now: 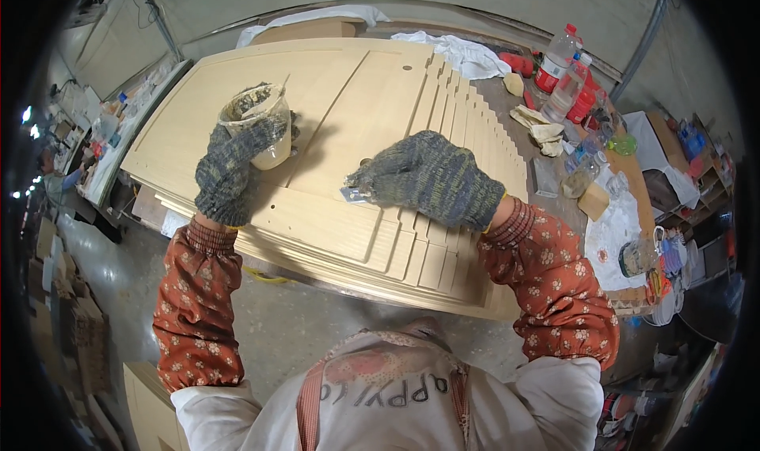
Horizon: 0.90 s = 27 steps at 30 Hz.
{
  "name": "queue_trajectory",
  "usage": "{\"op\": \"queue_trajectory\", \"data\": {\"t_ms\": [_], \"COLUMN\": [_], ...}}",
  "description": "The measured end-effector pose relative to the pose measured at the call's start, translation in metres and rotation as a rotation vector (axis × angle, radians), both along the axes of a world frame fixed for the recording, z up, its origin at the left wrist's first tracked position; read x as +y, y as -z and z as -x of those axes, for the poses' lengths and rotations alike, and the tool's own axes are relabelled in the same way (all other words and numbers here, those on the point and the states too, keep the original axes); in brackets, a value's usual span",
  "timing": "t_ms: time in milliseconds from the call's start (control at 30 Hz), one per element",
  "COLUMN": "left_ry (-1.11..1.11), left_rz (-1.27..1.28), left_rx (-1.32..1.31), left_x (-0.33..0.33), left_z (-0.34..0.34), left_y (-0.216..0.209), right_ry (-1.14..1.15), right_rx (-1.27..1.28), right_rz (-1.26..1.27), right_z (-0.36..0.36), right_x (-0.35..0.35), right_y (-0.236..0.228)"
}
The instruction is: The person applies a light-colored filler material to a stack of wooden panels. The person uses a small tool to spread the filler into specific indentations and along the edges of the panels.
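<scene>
My left hand (226, 170), in a grey knit glove, is wrapped round a clear plastic cup (273, 146) smeared with cream-coloured paste. Some darker crust and a thin stick show at the cup's mouth. In the same kind of glove, my right hand (427, 178) is closed on a small flat metal scraper (354, 194), its blade low over the top panel. Most of the scraper is hidden by the fingers. Both hands are above a fanned stack of pale cream panels (317, 63) with routed grooves. A small dark hole (273, 207) shows in the top panel near my left wrist.
At the right, the worktable (546, 162) holds plastic bottles (558, 59), crumpled gloves (542, 126), a sponge-like block (594, 201) and white paper (613, 241). A white cloth (455, 53) lies behind the stack. Another person (59, 186) stands at a far-left bench.
</scene>
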<state>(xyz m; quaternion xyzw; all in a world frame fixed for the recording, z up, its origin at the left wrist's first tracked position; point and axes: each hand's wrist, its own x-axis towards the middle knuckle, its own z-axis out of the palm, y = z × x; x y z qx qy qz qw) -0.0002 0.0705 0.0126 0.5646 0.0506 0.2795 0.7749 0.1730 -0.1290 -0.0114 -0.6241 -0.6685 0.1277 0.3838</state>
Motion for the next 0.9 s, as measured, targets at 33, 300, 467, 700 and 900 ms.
{"op": "queue_trajectory", "data": {"t_ms": [33, 300, 467, 700, 900], "left_ry": [-0.001, 0.048, 0.012, 0.048, -0.007], "left_rz": [-0.030, 0.037, 0.014, -0.124, -0.150], "left_rx": [0.005, -0.032, -0.035, -0.066, -0.065], "left_x": [0.002, -0.005, 0.000, -0.006, -0.009], "left_z": [-0.001, -0.002, 0.003, 0.002, 0.002], "left_y": [0.001, -0.004, -0.003, 0.000, -0.001], "right_ry": [0.002, -0.023, -0.088, 0.041, -0.099], "right_rx": [-0.001, -0.566, -0.313, -0.439, 0.258], "right_rz": [-0.001, -0.423, -0.212, -0.333, 0.204], "right_z": [0.000, -0.003, -0.004, 0.002, 0.005], "right_x": [0.000, -0.002, 0.000, -0.001, -0.006], "right_y": [0.000, 0.014, 0.005, 0.019, -0.008]}}
